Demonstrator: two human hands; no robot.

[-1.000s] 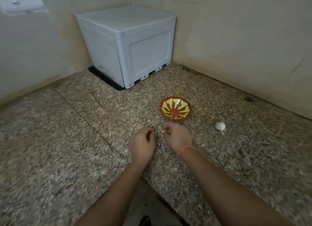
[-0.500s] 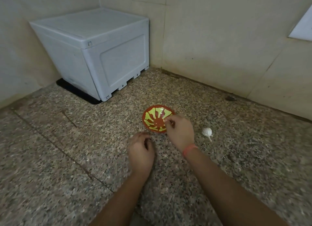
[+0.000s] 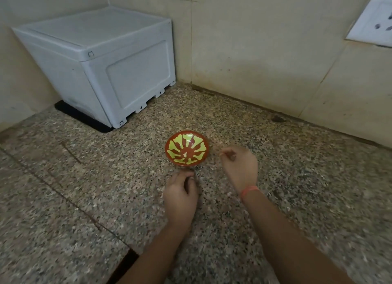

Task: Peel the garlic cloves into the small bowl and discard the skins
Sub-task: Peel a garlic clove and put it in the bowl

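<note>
The small red bowl with a yellow-green sunburst pattern (image 3: 186, 149) stands on the speckled granite counter (image 3: 84, 188). A small pale bit lies near the bowl's middle. My right hand (image 3: 239, 167), blurred, hovers just right of the bowl with its fingers loosely curled and nothing visible in them. My left hand (image 3: 180, 194) is in front of the bowl, knuckles up, with thumb and fingertips drawn together; what they pinch is hidden. The garlic bulb is out of sight, with my right hand over the spot where it lay.
A grey-white plastic box (image 3: 101, 67) sits in the back left corner on a black mat. Tiled walls close the back and right, with a socket plate (image 3: 373, 23) at upper right. The counter's front edge has a dark gap (image 3: 127, 260).
My right hand carried something from between both hands to the bowl, then moved off to the bowl's right, covering the garlic bulb. My left hand stayed in front. The view shifted.
</note>
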